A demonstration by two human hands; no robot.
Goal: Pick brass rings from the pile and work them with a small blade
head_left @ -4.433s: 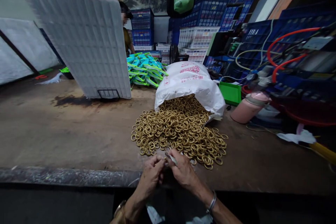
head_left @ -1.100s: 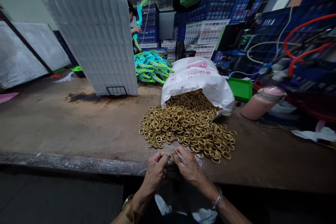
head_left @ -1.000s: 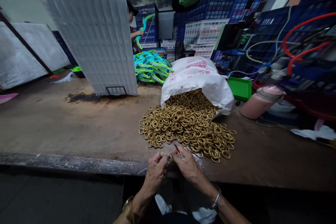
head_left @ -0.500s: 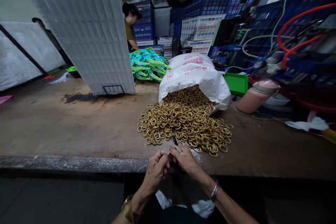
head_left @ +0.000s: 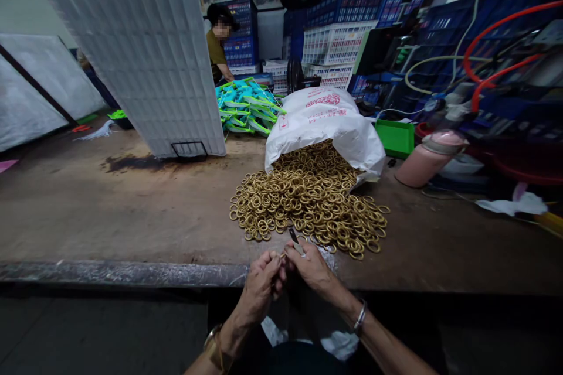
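My left hand (head_left: 260, 282) and my right hand (head_left: 311, 265) meet at the near edge of the brown worktable (head_left: 109, 211), both with fingers pinched. The left pinches a small brass ring, barely visible. The right grips a small dark-tipped tool (head_left: 294, 238) that points up toward the pile. Just beyond my hands lies a heap of brass rings (head_left: 308, 202), spilling from a white sack (head_left: 323, 126) lying on its side.
A white gridded tray (head_left: 141, 64) stands upright at the back left. Teal and green plastic toy bows (head_left: 246, 106) are piled behind it, where another person (head_left: 219, 41) stands. A green bin (head_left: 396, 138), a pink flask (head_left: 428, 158) and hoses crowd the right.
My hands stay together at the table edge, fingers working the ring and tool. The tool tip now points more upright. The person at the back lowered a toy bow.
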